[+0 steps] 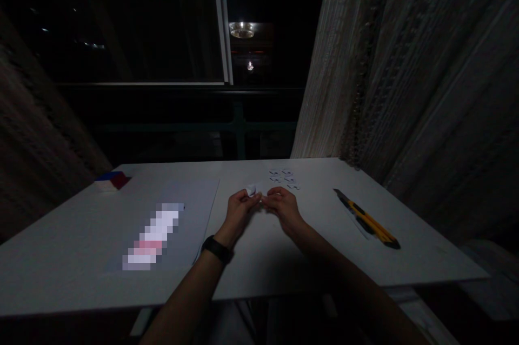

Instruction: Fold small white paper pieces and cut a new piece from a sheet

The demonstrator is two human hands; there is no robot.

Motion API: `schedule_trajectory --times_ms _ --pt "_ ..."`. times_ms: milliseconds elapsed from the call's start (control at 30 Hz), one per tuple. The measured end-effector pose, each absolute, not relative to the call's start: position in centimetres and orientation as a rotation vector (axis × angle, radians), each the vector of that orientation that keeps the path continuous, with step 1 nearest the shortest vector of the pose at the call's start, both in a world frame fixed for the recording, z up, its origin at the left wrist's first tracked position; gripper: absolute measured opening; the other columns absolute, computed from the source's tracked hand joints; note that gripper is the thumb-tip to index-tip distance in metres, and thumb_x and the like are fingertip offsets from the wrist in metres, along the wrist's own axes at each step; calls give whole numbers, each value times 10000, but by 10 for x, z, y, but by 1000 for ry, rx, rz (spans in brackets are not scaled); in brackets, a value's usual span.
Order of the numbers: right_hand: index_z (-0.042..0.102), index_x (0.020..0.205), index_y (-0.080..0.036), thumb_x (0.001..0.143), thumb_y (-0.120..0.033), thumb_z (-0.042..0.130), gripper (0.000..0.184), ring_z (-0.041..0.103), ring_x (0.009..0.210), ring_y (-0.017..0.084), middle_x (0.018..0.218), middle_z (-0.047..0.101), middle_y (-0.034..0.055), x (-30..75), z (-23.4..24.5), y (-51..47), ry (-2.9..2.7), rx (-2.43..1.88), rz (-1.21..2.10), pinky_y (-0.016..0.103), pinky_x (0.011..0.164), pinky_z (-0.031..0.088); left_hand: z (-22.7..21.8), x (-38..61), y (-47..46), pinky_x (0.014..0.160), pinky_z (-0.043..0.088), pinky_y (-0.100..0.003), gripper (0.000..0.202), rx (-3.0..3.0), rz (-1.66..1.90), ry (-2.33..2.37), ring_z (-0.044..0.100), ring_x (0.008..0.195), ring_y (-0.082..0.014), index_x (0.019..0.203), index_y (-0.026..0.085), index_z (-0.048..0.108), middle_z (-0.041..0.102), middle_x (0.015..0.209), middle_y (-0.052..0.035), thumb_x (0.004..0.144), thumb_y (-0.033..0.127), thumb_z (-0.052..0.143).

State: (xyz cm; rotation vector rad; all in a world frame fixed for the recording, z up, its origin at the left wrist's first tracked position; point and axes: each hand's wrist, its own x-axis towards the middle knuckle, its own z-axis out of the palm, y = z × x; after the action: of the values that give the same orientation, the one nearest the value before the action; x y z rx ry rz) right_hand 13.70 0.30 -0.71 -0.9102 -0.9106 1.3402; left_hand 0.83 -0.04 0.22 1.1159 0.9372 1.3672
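Over the middle of the white table, a small curled piece of paper (251, 190) sticks up from the fingers of my left hand (239, 209), which is closed in a pinch. My right hand (284, 207) is also pinched, its fingertips meeting the left ones at the paper's lower end. The fingers partly hide the paper there, and the dim light blurs detail. Just beyond my right hand lie several small paper slips (287, 179) with dark marks, set out in rows. A dark band circles my left wrist.
A yellow and black utility knife (367, 220) lies on the table (316, 258) at right. To the left, a lit, pixelated rectangle (154, 237) rests on a large paper sheet (203, 199). A coloured cube (110, 180) sits at the far left. Curtains (324, 74) and a window stand behind.
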Motion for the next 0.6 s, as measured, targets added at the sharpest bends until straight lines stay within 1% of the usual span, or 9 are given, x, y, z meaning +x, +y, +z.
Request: schedule_trajectory --times_ms 100,200,300,400,500,600 --pt "520 673 -171 421 -253 793 380 548 481 109 513 577 -44 141 -9 6 -962 -948 1365 240 502 418 1 5 2 497 359 -191 219 1118 1314 879 495 519 -74 648 121 626 584 578 6 557 271 757" --pt "492 636 -166 403 -230 787 382 488 436 80 470 556 -49 144 -12 10 -1020 -961 1368 207 456 362 1 3 3 503 366 -198 210 1131 1286 878 499 521 -78 628 118 621 586 582 0 546 254 759" --pt "431 626 -183 378 -203 778 427 440 408 63 439 514 -79 143 -12 12 -1000 -921 1367 187 425 312 3 4 2 485 356 -200 221 1116 1269 888 491 506 -80 620 116 612 575 568 -1 538 259 760" --pt "358 607 -200 356 -175 765 480 393 379 48 408 454 -111 141 -9 12 -950 -924 1343 174 403 271 4 6 0 467 340 -194 234 1143 1250 889 475 495 -73 662 117 619 567 571 1 565 288 747" --pt "312 587 -204 363 -160 747 491 367 369 40 406 441 -114 142 -7 11 -920 -944 1330 171 392 247 5 9 -2 458 327 -188 270 1221 1257 917 461 494 -69 712 114 629 571 580 -1 571 313 745" --pt "307 577 -201 380 -142 731 471 372 378 39 410 448 -109 143 -8 10 -908 -904 1352 171 399 252 4 9 -2 494 356 -198 292 1223 1283 933 490 536 -83 729 113 633 595 624 -15 547 305 759"
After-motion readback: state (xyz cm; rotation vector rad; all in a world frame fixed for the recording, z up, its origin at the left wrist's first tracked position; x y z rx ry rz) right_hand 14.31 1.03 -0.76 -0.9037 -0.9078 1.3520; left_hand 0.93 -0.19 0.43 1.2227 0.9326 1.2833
